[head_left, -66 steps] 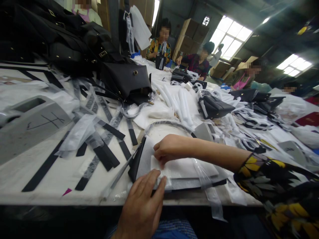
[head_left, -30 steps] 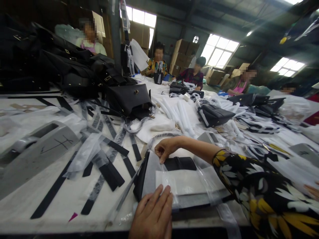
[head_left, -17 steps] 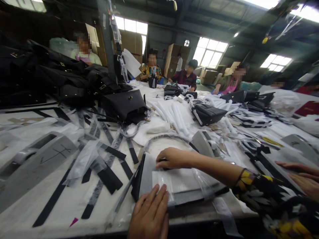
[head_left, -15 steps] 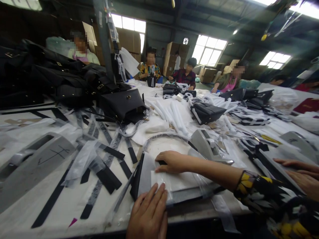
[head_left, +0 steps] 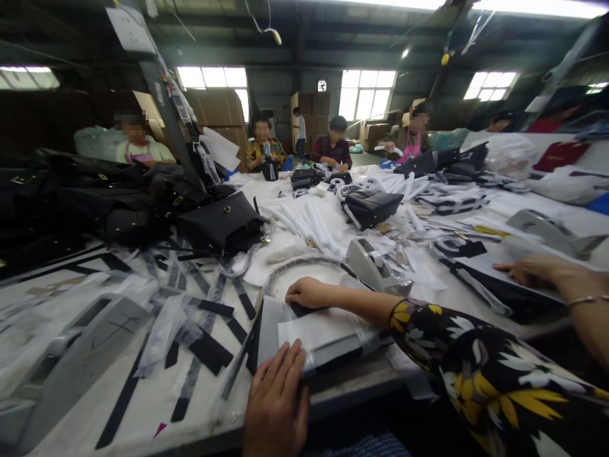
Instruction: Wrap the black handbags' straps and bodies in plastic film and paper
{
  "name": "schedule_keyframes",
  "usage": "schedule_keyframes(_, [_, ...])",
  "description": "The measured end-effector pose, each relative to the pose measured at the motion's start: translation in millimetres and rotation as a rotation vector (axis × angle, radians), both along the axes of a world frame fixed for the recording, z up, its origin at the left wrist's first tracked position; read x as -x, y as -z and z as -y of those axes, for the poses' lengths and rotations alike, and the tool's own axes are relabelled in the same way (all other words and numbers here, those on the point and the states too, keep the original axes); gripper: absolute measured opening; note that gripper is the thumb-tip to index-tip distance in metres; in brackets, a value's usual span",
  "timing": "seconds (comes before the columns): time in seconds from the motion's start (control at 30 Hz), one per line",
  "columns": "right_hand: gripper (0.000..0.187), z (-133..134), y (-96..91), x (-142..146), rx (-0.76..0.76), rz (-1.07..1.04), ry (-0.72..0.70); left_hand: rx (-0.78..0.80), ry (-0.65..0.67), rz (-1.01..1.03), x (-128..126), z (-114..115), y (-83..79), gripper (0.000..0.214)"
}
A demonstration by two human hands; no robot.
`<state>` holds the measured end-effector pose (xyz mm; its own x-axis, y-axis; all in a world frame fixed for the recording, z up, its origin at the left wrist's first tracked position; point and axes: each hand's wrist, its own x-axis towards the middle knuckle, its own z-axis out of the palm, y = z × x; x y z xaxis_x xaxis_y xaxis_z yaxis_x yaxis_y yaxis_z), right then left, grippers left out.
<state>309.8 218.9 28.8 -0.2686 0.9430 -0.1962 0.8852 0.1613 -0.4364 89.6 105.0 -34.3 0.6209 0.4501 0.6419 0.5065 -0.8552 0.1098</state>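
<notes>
In front of me lies a black bag (head_left: 333, 365), its face covered by white paper sheet (head_left: 328, 333) and clear film. A strap wrapped in film (head_left: 304, 261) arches behind it. My left hand (head_left: 278, 393) rests flat on the bag's near left corner, fingers extended together. My right hand (head_left: 307, 292), reaching from a floral sleeve, is over the bag's upper part with its fingers curled closed. A dark strip shows below it, but what the fingers hold is hidden.
Grey tape dispensers (head_left: 375, 266) stand behind the bag and at left. Black strips (head_left: 209, 349) lie scattered left. Black bags (head_left: 223, 222) pile at the back left. A neighbour's hand (head_left: 528, 270) works on another bag at right. Several people sit across the table.
My view has tilted up and turned slightly right. My right hand has shifted a little over the bag, fingers more curled. My left hand stays at the corner. The neighbour's hand has moved.
</notes>
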Motion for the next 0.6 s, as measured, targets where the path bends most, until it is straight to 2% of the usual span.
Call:
schedule_keyframes(0.07, [0.025, 14, -14.6, -8, -0.072, 0.042, 0.07, -0.015, 0.035, -0.024, 4, -2, -6.5, 0.047])
schedule_keyframes(0.17, [0.038, 48, -40.2, -35, -0.171, 0.127, 0.226, 0.057, 0.088, 0.015, 17, -13, -21.3, 0.04])
schedule_keyframes(0.2, [0.04, 61, -47.0, -47, -0.185, 0.161, 0.296, 0.1, 0.06, 0.057, 22, -19, -25.8, 0.036])
schedule_keyframes(0.27, [0.045, 88, -54.7, -68, -0.17, 0.225, 0.442, 0.197, -0.085, 0.146, 32, -38, -30.9, 0.032])
schedule_keyframes(0.33, [0.053, 110, -53.4, -83, -0.113, 0.257, 0.55, 0.335, -0.246, 0.183, 39, -61, -28.8, 0.035])
schedule_keyframes(0.37, [0.058, 118, -50.0, -89, -0.08, 0.253, 0.577, 0.435, -0.286, 0.189, 40, -73, -25.2, 0.038])
schedule_keyframes(0.47, [0.07, 131, -35.3, -98, -0.018, 0.176, 0.589, 0.769, -0.297, 0.244, 33, -98, -12.3, 0.042])
schedule_keyframes(0.53, [0.075, 135, -27.5, -102, -0.021, 0.101, 0.591, 0.958, -0.292, 0.369, 24, -101, -9.1, 0.046])
schedule_keyframes(0.6, [0.077, 138, -24.5, -103, -0.05, 0.039, 0.597, 1.111, -0.272, 0.544, 17, -92, -14.6, 0.051])
